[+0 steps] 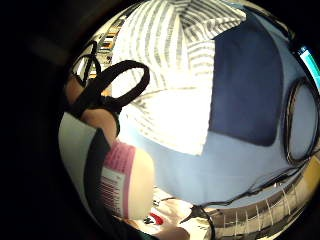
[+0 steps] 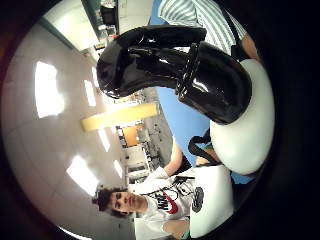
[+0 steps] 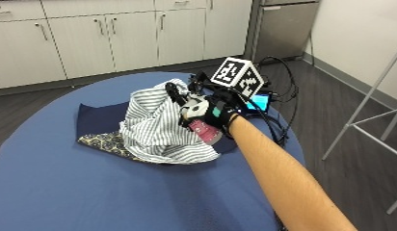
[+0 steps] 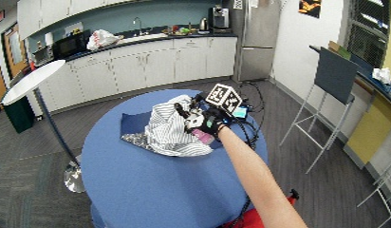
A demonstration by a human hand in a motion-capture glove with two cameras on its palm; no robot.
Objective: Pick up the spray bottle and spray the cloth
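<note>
My gloved right hand (image 3: 214,113) grips a spray bottle (image 3: 202,130) with a white body and a pink label, its black spray head (image 3: 175,92) pointing over the cloth. The bottle is tilted, just above the right edge of a crumpled blue-and-white striped cloth (image 3: 157,126) on the round blue table (image 3: 89,192). In the little finger side palm view the bottle (image 1: 127,180) sits against the palm, with the striped cloth (image 1: 165,65) below. The thumb side palm view is filled by the black spray head (image 2: 165,60) and the white body (image 2: 245,130). From the wide outside view, hand (image 4: 208,121) and cloth (image 4: 167,128) are mid-table.
A navy cloth (image 3: 96,118) and a patterned cloth (image 3: 109,141) lie under the striped one. A device with a teal screen (image 3: 258,102) and black cables (image 3: 282,96) sit at the table's far right edge. A metal stool frame (image 3: 372,120) stands beside the table.
</note>
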